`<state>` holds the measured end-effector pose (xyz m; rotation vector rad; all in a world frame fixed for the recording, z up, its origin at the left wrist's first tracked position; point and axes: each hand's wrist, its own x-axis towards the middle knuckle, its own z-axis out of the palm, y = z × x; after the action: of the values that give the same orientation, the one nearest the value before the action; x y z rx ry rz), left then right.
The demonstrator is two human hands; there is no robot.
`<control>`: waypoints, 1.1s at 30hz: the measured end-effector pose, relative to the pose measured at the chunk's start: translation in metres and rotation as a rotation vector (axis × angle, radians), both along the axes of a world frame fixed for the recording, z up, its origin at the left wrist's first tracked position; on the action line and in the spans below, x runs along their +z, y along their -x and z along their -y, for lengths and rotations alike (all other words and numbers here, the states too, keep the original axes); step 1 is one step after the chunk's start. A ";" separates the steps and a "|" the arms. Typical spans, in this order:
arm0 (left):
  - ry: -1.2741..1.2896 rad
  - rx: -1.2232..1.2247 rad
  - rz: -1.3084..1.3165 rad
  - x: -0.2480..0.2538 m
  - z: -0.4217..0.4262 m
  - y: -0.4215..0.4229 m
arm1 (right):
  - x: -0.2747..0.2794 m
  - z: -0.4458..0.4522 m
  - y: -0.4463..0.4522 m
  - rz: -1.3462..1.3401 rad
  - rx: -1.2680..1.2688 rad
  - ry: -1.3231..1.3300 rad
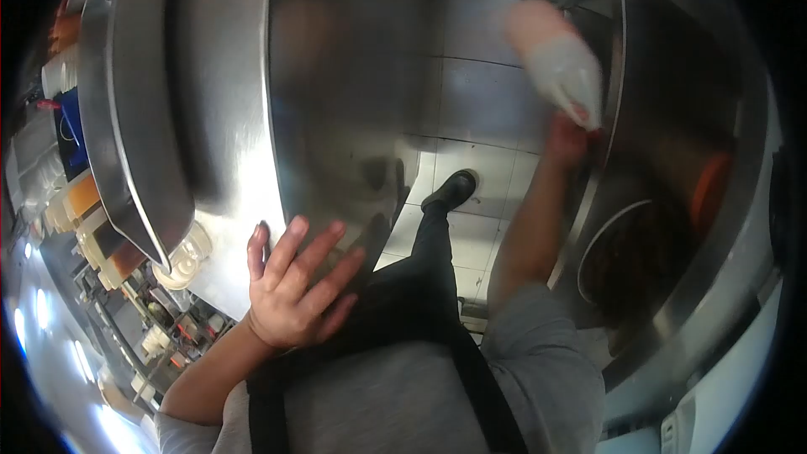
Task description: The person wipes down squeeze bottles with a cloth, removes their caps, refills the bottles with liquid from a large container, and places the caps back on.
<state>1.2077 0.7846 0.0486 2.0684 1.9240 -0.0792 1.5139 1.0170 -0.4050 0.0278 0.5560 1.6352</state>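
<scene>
My left hand (301, 290) is open with its fingers spread, beside the edge of a shiny steel counter (231, 109); whether it touches the metal I cannot tell. At the right, my right hand (568, 141) is closed around the gathered end of a plastic bag (561, 59). The bag is whitish near the grip and pinkish at its far end, blurred by motion, so its contents cannot be made out. It hangs over the tiled floor, close to a steel edge.
A steel pan-like tray (143, 134) stands on the counter at left, with a clear round container (189, 256) by it. Orange-filled tubs (80, 195) line the far left. To the right lies a dark round vessel (626, 252) in a steel unit. My shoe (458, 187) is on floor tiles.
</scene>
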 end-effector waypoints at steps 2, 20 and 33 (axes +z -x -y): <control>0.027 -0.025 -0.048 -0.001 0.001 0.001 | -0.016 -0.015 -0.007 0.114 -0.152 -0.065; -0.007 -0.099 -0.167 -0.004 0.004 0.005 | -0.012 -0.197 0.012 1.678 -0.170 0.297; 0.055 -0.062 -0.251 -0.006 -0.006 -0.007 | -0.055 -0.224 0.006 2.070 -0.180 0.388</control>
<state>1.2146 0.7906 0.0427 2.1682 1.9709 -0.4206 1.5075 1.2414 -0.4596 -1.6185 -0.7454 0.6467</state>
